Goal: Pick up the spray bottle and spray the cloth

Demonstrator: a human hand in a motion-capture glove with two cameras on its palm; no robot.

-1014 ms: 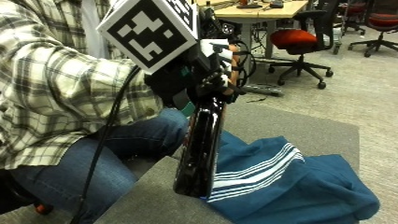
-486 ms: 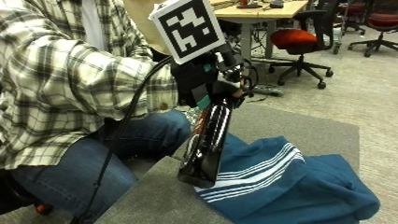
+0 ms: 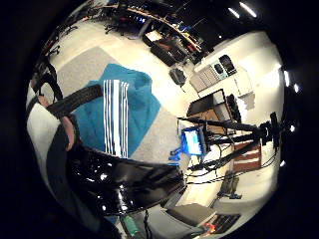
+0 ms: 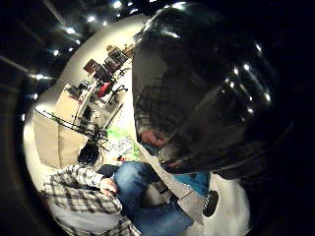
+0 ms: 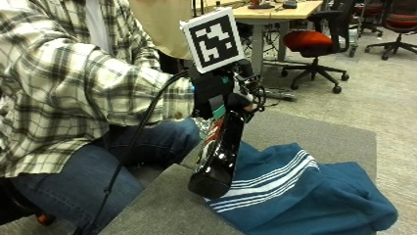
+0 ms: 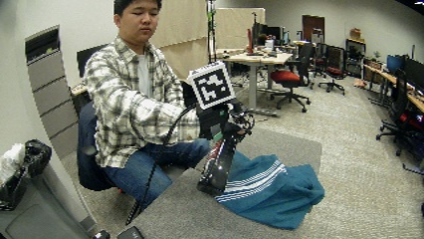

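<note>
Glossy black, the spray bottle (image 5: 218,156) has been lifted higher off the grey surface (image 5: 163,210) by the gloved right hand (image 5: 218,95) curled round its neck, tilted beside the teal cloth (image 5: 306,196), spraying presumably imminent.

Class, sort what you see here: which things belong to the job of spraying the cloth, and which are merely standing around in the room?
Belong to the job:
- black spray bottle, held near its top
- gloved right hand gripping it
- blue striped cloth on the grey table

Just standing about:
- red office chair
- wooden desk behind it
</note>
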